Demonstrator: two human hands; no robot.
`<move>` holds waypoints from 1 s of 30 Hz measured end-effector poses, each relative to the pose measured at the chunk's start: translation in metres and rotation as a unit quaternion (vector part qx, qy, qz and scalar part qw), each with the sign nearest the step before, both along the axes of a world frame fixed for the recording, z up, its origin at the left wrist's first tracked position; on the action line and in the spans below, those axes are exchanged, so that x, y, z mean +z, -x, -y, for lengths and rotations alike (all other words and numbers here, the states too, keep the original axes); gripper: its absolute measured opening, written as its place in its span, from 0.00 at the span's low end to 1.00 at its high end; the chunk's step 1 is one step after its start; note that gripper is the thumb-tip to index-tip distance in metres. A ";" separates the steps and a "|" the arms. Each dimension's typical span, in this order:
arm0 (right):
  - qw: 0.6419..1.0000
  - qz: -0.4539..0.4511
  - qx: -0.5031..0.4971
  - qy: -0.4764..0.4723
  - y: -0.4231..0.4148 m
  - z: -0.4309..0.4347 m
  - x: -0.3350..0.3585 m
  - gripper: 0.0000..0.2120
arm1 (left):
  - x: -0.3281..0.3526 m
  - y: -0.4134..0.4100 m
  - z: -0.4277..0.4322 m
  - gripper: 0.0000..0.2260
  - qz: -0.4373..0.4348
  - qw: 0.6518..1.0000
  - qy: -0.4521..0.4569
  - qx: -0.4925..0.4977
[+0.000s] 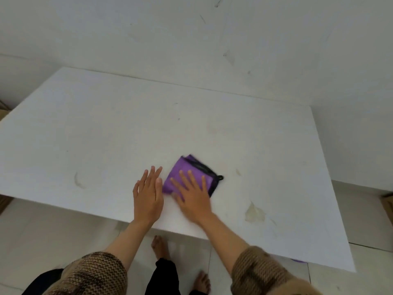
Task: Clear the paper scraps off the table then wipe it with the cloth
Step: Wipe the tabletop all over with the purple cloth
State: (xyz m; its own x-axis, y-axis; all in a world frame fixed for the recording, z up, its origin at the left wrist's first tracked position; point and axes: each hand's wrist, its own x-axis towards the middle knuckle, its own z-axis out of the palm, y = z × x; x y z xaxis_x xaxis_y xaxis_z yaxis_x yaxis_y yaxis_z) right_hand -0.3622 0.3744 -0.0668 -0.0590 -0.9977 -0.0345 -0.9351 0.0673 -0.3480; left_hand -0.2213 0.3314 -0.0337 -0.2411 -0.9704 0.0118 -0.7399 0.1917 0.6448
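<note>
Head view, folded purple cloth (178, 166), black-edged, right hand (194, 199) flat on it, fingers spread, left hand (147, 194) beside, fingers straight

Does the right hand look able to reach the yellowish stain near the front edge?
Likely yes: the right hand, flat on the cloth, is near the stain; only bare table lies between.
</note>
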 end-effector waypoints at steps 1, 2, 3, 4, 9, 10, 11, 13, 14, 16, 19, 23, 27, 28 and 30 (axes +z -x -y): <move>0.998 0.023 -0.049 -0.013 0.022 0.006 0.002 0.33 | 0.001 0.004 0.001 0.24 0.002 1.000 0.002 -0.005; 0.994 0.031 -0.104 -0.021 0.047 0.008 0.003 0.31 | 0.001 0.008 0.001 0.23 0.005 1.000 0.004 -0.011; 0.986 0.024 -0.163 -0.029 0.073 0.006 0.004 0.28 | 0.001 0.013 0.002 0.22 0.008 1.000 0.007 -0.020; 0.975 0.021 -0.218 -0.041 0.100 0.000 0.005 0.25 | 0.000 0.018 0.003 0.20 0.013 0.999 0.014 -0.031; 0.928 0.062 -0.366 -0.022 0.173 -0.035 0.021 0.22 | -0.002 0.049 0.000 0.24 0.013 0.993 0.037 -0.108; 0.934 0.046 -0.354 0.027 0.168 -0.040 0.025 0.23 | -0.001 0.058 -0.003 0.23 0.004 0.992 0.036 -0.121; 0.944 0.027 -0.320 0.077 0.159 -0.046 0.027 0.24 | 0.000 0.066 -0.005 0.22 -0.003 0.991 0.033 -0.133; 0.969 0.020 -0.213 0.123 0.126 -0.068 0.022 0.23 | -0.001 0.084 -0.012 0.22 0.000 0.986 0.027 -0.164; 0.982 0.013 -0.150 0.111 0.110 -0.083 0.015 0.22 | -0.004 0.093 -0.015 0.22 0.013 0.982 0.027 -0.186; 0.994 -0.017 -0.072 0.075 0.099 -0.114 0.003 0.22 | -0.010 0.110 -0.023 0.25 0.046 0.972 0.030 -0.229; 0.987 -0.021 -0.150 0.046 0.137 -0.143 -0.007 0.23 | -0.013 0.133 -0.034 0.27 0.070 0.966 0.031 -0.246; 0.932 -0.002 -0.361 0.014 0.199 -0.183 0.001 0.27 | -0.008 0.161 -0.049 0.24 0.073 0.954 0.030 -0.288; 0.878 0.033 -0.472 0.077 0.203 -0.189 0.021 0.27 | 0.004 0.185 -0.061 0.26 0.031 0.939 0.040 -0.341; 0.881 0.022 -0.461 0.107 0.190 -0.184 0.022 0.25 | 0.009 0.189 -0.064 0.25 0.019 0.932 0.049 -0.359; 0.894 0.059 -0.415 0.158 0.152 -0.170 0.021 0.21 | 0.019 0.194 -0.071 0.23 -0.001 0.902 0.081 -0.425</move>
State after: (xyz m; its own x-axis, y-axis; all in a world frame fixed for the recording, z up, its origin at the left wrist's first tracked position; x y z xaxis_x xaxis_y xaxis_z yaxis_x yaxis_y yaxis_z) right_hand -0.5145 0.5442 -0.0455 -0.7974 -0.5738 0.1869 -0.5651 0.6014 -0.5647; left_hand -0.4148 0.4024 -0.0149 -0.8968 -0.4205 0.1374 -0.2804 0.7804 0.5589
